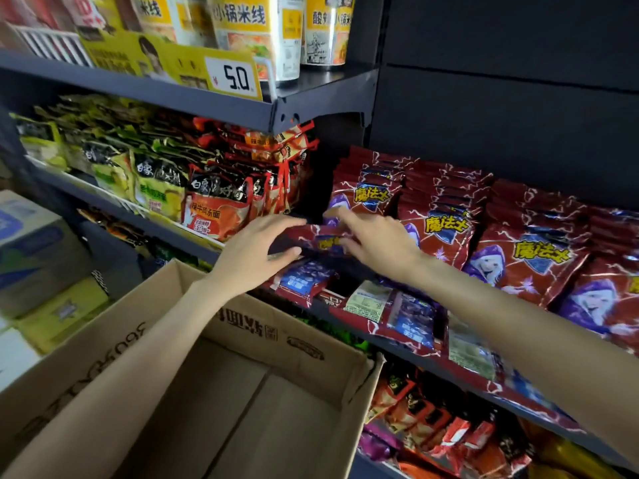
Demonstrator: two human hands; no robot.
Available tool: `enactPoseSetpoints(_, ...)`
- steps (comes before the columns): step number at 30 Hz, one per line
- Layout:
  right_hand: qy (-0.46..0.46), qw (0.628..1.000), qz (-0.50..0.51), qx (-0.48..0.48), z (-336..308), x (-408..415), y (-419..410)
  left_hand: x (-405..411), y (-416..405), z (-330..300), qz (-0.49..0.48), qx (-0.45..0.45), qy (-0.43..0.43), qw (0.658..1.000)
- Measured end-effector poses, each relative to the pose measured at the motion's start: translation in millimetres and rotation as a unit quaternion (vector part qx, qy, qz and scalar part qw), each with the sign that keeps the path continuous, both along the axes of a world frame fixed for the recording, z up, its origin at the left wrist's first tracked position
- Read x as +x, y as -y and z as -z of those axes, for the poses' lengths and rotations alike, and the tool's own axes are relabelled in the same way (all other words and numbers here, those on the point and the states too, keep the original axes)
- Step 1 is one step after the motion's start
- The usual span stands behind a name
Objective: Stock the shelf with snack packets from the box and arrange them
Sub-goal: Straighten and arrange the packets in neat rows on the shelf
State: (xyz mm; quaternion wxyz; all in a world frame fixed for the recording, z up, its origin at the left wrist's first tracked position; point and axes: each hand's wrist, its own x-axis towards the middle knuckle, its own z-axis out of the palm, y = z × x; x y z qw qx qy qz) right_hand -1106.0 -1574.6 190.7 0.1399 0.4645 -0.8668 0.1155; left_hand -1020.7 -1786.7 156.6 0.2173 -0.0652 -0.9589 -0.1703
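Note:
A red snack packet (321, 238) with yellow lettering is held flat at the left end of the dark middle shelf (408, 350). My left hand (257, 252) grips its left edge, thumb underneath. My right hand (373, 242) holds its right side with curled fingers. Behind and to the right stand rows of the same red packets (446, 216), upright. Several more red packets (390, 311) lie flat along the shelf's front edge. The open cardboard box (262, 392) sits below my arms, and its visible inside holds nothing.
Left of the red packets, a neighbouring shelf carries orange and green noodle bags (214, 198). Yellow cup noodles (256, 32) and a 5.0 price tag (235, 77) sit above. Stacked cartons (38, 247) stand at far left. More snack bags (449, 433) fill the lower shelf.

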Motion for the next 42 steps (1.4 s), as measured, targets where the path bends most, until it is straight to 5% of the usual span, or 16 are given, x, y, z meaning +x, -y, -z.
enactPoseSetpoints(6, -0.022, 0.992, 0.120, -0.024, -14, -62, -16, 24, 9, 7, -0.018, 0.003, -0.029, 0.999)
enactPoseSetpoints(14, -0.063, 0.988, 0.138, 0.006, 0, -77, -3, 37, 6, 25, -0.006, 0.022, 0.112, 0.993)
enactPoseSetpoints(20, -0.057, 0.989, 0.135, 0.018, 6, -74, -3, 26, 3, 23, 0.031, -0.064, 0.171, 0.983)
enactPoseSetpoints(25, -0.163, 0.969, 0.130, 0.131, 10, -71, -6, 15, 3, 23, 0.049, -0.065, 0.142, 0.987)
enactPoseSetpoints(29, -0.262, 0.929, -0.006, 0.259, 27, -74, -9, 9, 5, 22, 0.060, -0.064, 0.130, 0.988)
enactPoseSetpoints(33, -0.231, 0.920, 0.005, 0.315, 43, -83, -3, 9, 5, 19, 0.064, -0.061, 0.116, 0.989)
enactPoseSetpoints(42, -0.141, 0.959, -0.008, 0.244, 44, -84, -4, 4, 11, 7, 0.095, -0.036, 0.101, 0.990)
